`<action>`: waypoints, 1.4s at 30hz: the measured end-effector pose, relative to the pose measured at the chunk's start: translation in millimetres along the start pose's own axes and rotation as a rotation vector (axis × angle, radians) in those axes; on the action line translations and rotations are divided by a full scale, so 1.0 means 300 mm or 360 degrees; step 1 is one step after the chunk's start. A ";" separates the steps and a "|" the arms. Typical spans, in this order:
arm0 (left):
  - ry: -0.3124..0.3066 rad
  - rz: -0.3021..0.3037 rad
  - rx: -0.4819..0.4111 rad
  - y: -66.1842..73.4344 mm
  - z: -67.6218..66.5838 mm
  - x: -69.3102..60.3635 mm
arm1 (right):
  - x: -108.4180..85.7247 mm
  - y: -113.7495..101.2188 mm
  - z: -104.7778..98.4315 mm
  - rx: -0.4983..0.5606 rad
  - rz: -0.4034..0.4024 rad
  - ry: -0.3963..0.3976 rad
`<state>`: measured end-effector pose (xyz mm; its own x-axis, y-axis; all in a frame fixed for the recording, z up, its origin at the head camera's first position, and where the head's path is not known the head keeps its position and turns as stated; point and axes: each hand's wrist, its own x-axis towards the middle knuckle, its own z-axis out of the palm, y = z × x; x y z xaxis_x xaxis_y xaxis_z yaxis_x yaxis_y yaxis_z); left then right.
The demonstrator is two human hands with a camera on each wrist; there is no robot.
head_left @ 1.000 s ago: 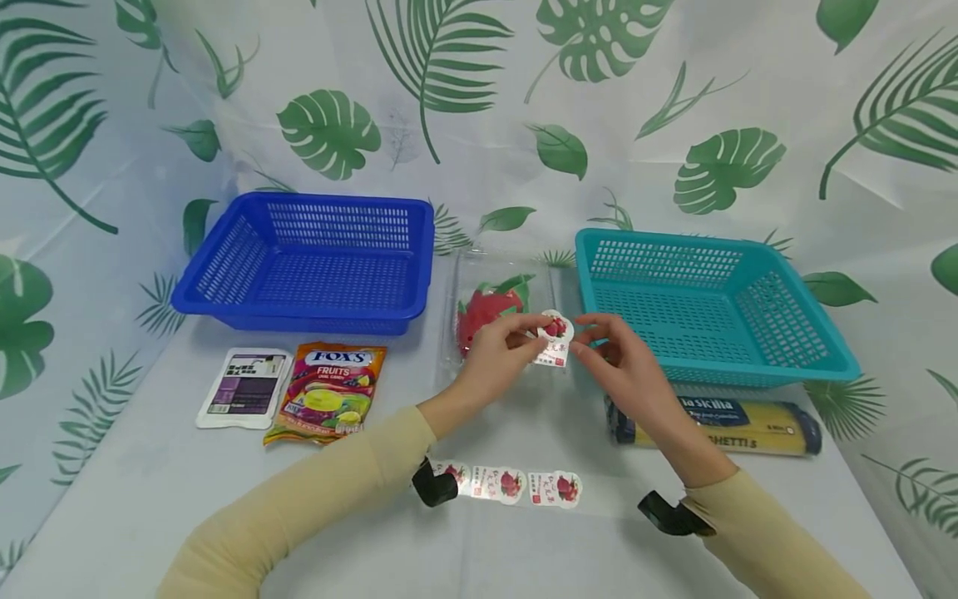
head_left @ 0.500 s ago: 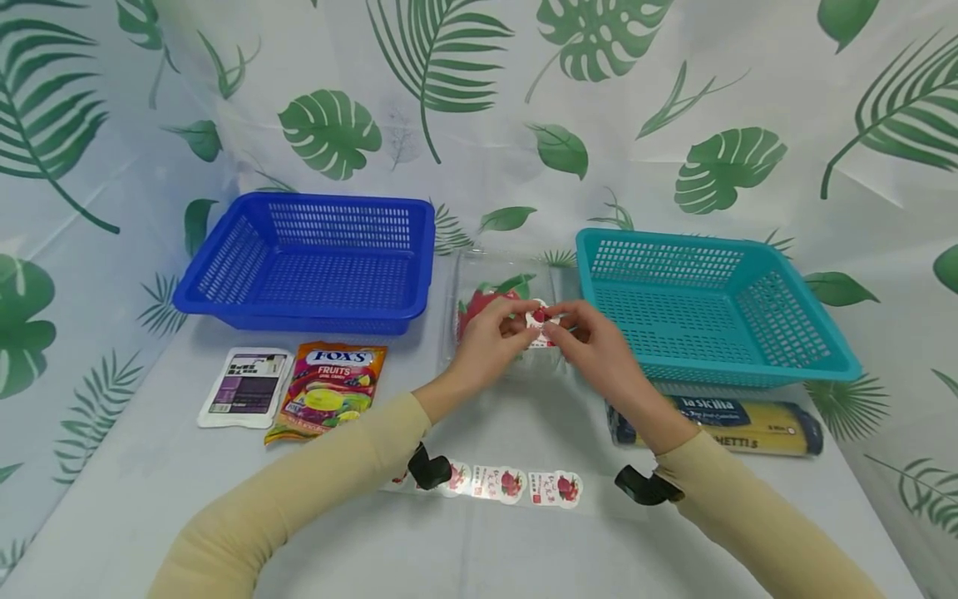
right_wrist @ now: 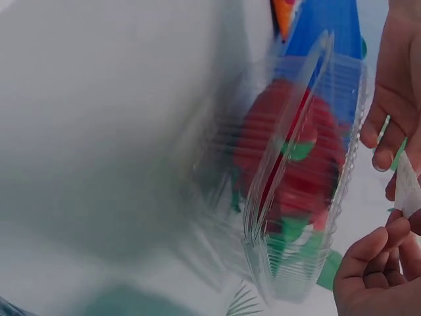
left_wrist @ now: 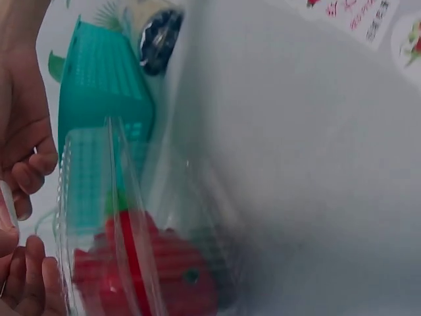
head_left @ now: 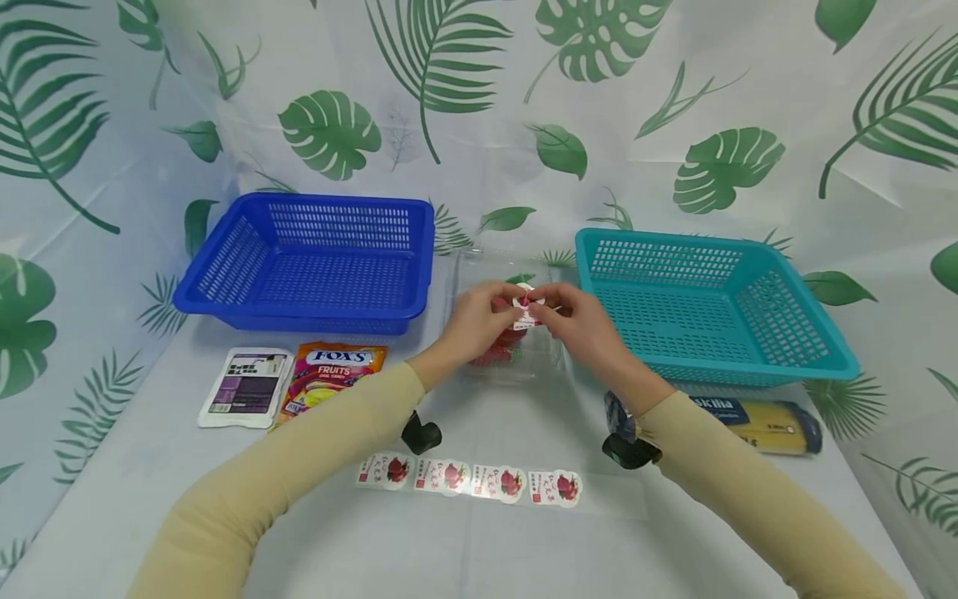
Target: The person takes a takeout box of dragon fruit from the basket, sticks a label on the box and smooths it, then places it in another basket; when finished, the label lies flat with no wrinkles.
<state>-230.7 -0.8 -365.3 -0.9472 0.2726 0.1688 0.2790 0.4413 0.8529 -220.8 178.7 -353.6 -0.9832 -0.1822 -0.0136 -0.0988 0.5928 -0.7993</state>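
A small fruit-printed label [head_left: 528, 308] is pinched between both hands, above a clear plastic box [head_left: 542, 266]. The left hand [head_left: 470, 324] grips its left side by thumb and fingertips; the right hand [head_left: 582, 320] grips its right side the same way. Inside the closed clear box lies a red dragon fruit [right_wrist: 283, 151] with green tips, partly hidden by the hands in the head view. The left wrist view also shows the fruit [left_wrist: 164, 270] through the box's ribbed wall. In the right wrist view the label [right_wrist: 406, 187] shows its pale side between the fingertips.
A blue basket [head_left: 322, 320] stands left of the box, a teal basket [head_left: 718, 370] right of it. Near the left forearm lie a purple-labelled pack [head_left: 245, 387] and a candy bag [head_left: 329, 370]. Spaghetti [head_left: 771, 426] lies at right, a label strip [head_left: 497, 482] in front.
Both hands have moved left and away from the wearer with the label, over the box. The right fingers, beside the label at first, now pinch it too. More of the label strip shows.
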 end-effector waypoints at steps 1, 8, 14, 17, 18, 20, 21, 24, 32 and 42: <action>-0.0021 0.0004 0.0029 -0.001 -0.006 0.009 | 0.012 -0.001 0.001 -0.0005 0.0016 -0.0015; -0.0181 0.0035 0.0249 -0.019 -0.056 0.068 | 0.090 -0.005 0.017 -0.0094 0.0048 -0.0134; -0.0231 0.0025 0.0347 -0.033 -0.079 0.103 | 0.143 -0.007 0.026 -0.0119 0.0046 -0.0184; -0.0256 0.0020 0.0375 -0.039 -0.086 0.114 | 0.157 -0.006 0.028 -0.0136 0.0045 -0.0206; -0.0265 0.0020 0.0386 -0.042 -0.087 0.118 | 0.161 -0.005 0.030 -0.0137 0.0046 -0.0213; -0.0285 0.0018 0.0404 -0.046 -0.088 0.123 | 0.166 -0.005 0.032 -0.0141 0.0046 -0.0229; -0.0293 0.0017 0.0414 -0.049 -0.089 0.125 | 0.168 -0.005 0.034 -0.0143 0.0048 -0.0233; -0.0321 0.0013 0.0437 -0.056 -0.090 0.132 | 0.173 -0.004 0.039 -0.0159 0.0061 -0.0245; -0.0361 0.0018 0.0493 -0.063 -0.093 0.139 | 0.177 -0.006 0.044 -0.0202 0.0063 -0.0274; -0.0373 0.0026 0.0548 -0.051 -0.089 0.141 | 0.173 -0.015 0.042 -0.0231 0.0060 -0.0274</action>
<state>-279.4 -18.8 -357.9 -0.8917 0.4516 0.0301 0.3681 0.6847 0.6290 -269.3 156.9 -358.3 -0.9472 -0.2813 -0.1541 -0.0956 0.7062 -0.7016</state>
